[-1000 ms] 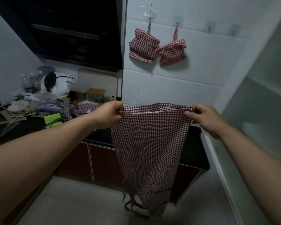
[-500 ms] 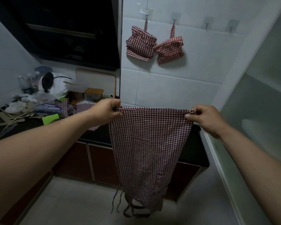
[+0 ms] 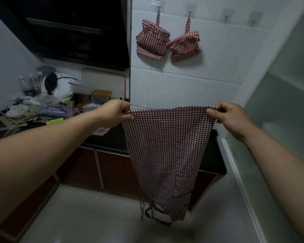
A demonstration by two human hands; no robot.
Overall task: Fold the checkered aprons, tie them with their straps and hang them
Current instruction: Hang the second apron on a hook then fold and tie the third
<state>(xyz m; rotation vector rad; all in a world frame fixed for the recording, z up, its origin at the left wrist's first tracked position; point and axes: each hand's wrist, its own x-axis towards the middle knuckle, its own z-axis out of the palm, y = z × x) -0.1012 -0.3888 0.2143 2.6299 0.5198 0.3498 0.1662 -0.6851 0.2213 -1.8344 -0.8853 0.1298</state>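
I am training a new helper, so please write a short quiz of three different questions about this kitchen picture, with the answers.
1. True or false: the left hand and the right hand both pinch the top edge of the hanging apron.
2. How many folded aprons hang on the wall hooks? A) one B) two C) four
3. Fill in: the straps dangle at the apron's ___ end.

Key: 1 true; 2 B; 3 lower.
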